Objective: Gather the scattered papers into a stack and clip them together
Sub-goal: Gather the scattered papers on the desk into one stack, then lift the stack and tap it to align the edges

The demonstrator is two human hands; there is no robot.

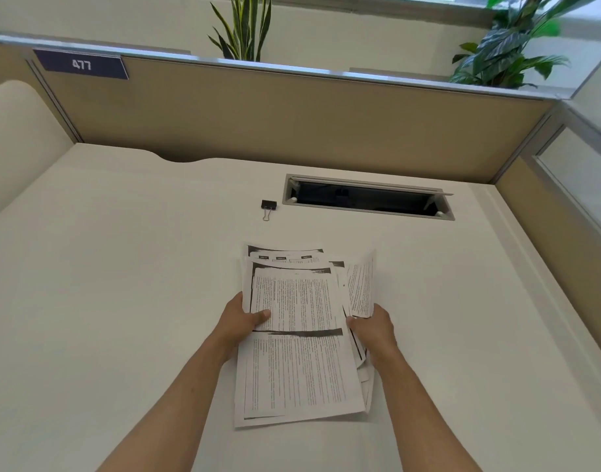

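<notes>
Several printed papers (299, 335) form a loose, uneven pile in the middle of the white desk (105, 284), their edges out of line. My left hand (241, 321) grips the pile's left edge, thumb on the top sheet. My right hand (374, 330) holds the right edge, where one sheet curls upward. A black binder clip (268, 206) lies on the desk beyond the pile, apart from both hands.
An open cable slot (367, 199) is set into the desk behind the papers, right of the clip. Tan partition walls (292, 114) close off the back and right sides. Plants (506, 46) stand behind the partition. A cream chair back (16, 131) is at far left.
</notes>
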